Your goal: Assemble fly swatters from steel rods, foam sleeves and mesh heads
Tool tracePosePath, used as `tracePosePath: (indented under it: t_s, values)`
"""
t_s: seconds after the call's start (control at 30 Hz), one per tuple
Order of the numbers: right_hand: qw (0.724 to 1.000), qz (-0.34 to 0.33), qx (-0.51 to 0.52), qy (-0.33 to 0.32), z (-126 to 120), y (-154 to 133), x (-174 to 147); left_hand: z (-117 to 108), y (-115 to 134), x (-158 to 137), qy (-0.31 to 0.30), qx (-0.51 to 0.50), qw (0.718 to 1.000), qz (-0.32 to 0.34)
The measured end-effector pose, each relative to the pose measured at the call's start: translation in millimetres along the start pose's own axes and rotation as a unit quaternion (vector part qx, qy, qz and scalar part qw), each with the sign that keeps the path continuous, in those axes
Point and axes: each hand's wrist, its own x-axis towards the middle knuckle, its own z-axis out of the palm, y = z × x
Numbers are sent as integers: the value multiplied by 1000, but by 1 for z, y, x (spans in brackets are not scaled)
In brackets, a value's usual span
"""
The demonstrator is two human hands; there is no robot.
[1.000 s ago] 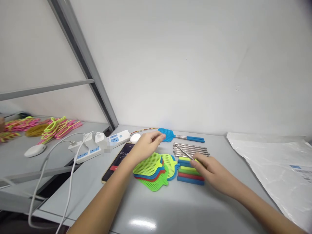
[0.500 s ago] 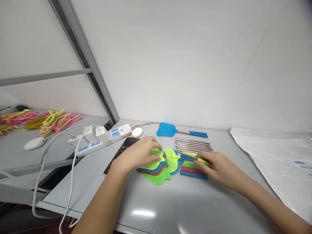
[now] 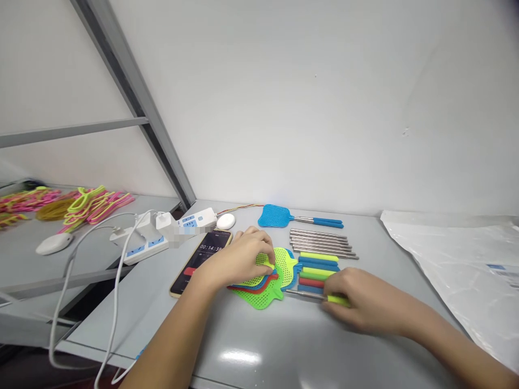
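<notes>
My left hand rests over a stack of perforated fly swatter heads, thumb and fingers pinching the top yellow swatter head. Blue and red heads and a green swatter head show beneath it. Another yellow head lies over a blue one just to the right. My right hand grips a thin metal rod by its yellow handle, the rod's tip pointing left at the green head's neck. Beside that hand lie several coloured handle sleeves, partly hidden by it.
Several bare metal rods lie behind the sleeves, and a whole blue fly swatter lies at the back. On the left are a phone with a running timer, a power strip and white cables. A plastic bag lies right.
My right hand has moved toward me with the rod and yellow handle, from above the sleeves to their near side. My left hand stays at the stack, its fingers drawn closer together.
</notes>
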Motion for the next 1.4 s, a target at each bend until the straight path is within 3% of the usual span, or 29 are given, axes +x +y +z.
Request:
tracePosePath:
  t_s: [0.2, 0.37, 0.47, 0.6, 0.8, 0.97, 1.07, 1.17, 1.4]
  values:
    - [999, 13, -18, 24, -1, 1, 0, -4, 8, 1, 29, -28, 999, 4]
    - [999, -1, -31, 27, 1, 1, 3, -9, 19, 2, 48, -103, 993, 30]
    - [998, -3, -46, 32, 3, 1, 5, -11, 24, 1, 45, -154, 987, 9]
    - [999, 11, -29, 43, 1, 3, 5, -14, 28, -2, 19, -242, 970, -33]
    - [998, 27, 10, 64, -16, 10, 3, -14, 28, 0, -77, -341, 937, -7]
    - [997, 33, -7, 70, -27, 22, 2, -9, 22, 4, -98, -290, 951, -34]
    - [997, 30, 16, 69, -29, 25, 1, -5, 22, 6, -74, -246, 966, -35]
    - [997, 27, 31, 69, -30, 22, 0, -2, 22, 8, -44, -217, 975, -21]
    - [997, -4, 44, 61, -27, 14, 3, 5, 17, 11, -65, -175, 982, -7]
